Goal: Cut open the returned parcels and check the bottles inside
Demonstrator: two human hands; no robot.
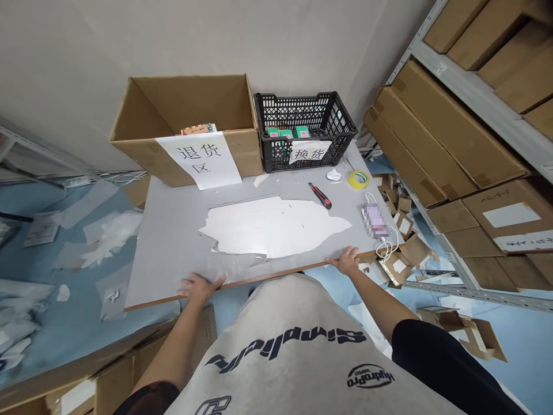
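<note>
My left hand (197,286) rests on the near edge of a grey table (173,230), fingers spread flat on the worn surface. Further right along the same front edge lies my right hand (345,260), also flat with fingers apart. Neither hand holds anything. A patch of the table's grey covering (272,225) is peeled away, showing white beneath. Beyond my right hand lie a red utility knife (320,195), a roll of yellow tape (358,178) and a phone (377,221) with a white cable.
At the table's back stand an open cardboard box (185,124) with a paper sign and a black plastic crate (305,129) holding green packets. Metal shelving (475,86) with flat cartons fills the right. Cardboard scraps (401,230) and plastic bags (103,236) litter the blue floor.
</note>
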